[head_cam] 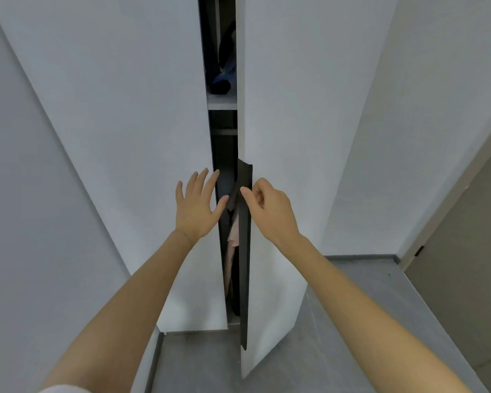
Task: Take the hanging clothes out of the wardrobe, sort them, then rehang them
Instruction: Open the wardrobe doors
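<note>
Pinching the dark handle strip (245,251) on the edge of the right door (295,109) with the right hand (270,208), closing thumb and curled fingers on it. Holding the left hand (196,205) spread, fingers straight, at the edge of the left door (125,109), not showing clearly whether touching it. Glimpsing the hanging clothes (233,239) only through the narrow gap between the doors, inside the wardrobe (224,148), below the shelf (221,102): a pale pink piece among dark ones. Probably risking a slip off that thin strip under a mere fingertip pinch. Also risking a nip to the left fingertips, lying right at the gap, on any swing-back of the door. Risking too a snag of the pink cloth, sitting close behind the door's edge. Hanging straight down, running vertical along the long axis, pointing hems toward the wardrobe floor, hiding tops and hangers behind the doors.
</note>
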Demonstrator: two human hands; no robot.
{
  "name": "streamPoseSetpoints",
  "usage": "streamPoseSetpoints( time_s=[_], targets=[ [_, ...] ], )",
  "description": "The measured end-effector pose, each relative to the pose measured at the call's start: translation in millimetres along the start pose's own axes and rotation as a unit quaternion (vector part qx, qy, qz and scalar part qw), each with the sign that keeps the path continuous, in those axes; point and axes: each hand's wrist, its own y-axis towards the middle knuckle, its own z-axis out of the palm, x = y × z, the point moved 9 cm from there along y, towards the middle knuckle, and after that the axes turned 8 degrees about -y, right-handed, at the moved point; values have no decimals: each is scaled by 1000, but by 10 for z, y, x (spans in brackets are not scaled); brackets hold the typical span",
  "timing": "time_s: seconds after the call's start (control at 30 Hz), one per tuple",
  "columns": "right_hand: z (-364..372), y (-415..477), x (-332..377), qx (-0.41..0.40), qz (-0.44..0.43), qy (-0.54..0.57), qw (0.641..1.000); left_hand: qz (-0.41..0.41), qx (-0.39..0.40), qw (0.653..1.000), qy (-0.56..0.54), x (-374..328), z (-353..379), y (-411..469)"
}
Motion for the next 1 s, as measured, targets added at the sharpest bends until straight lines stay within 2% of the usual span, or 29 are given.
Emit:
streamPoseSetpoints(
  time_s=[0.23, 0.47, 0.67, 0.83, 1.0],
  targets=[
    [-590, -505, -257, -37, 1, 21, 999, -30, 8, 999, -6, -495, 26, -334],
    [-1130, -931, -456, -99, -16, -38, 994, -1, 42, 999, -28, -1086, 250, -257],
    [-1591, -1195, -734, -167, 33, -29, 985, 49, 68, 995, -52, -1563, 434, -177],
    [-1922, -1338, -890, -197, 100, -118, 968, 69, 99, 992, -40, -1783, 608, -202],
    [-2268, -1511, -1210, -237, 166, -138, 947, 83, 107, 989, -67, -2068, 706, -229]
  ],
)
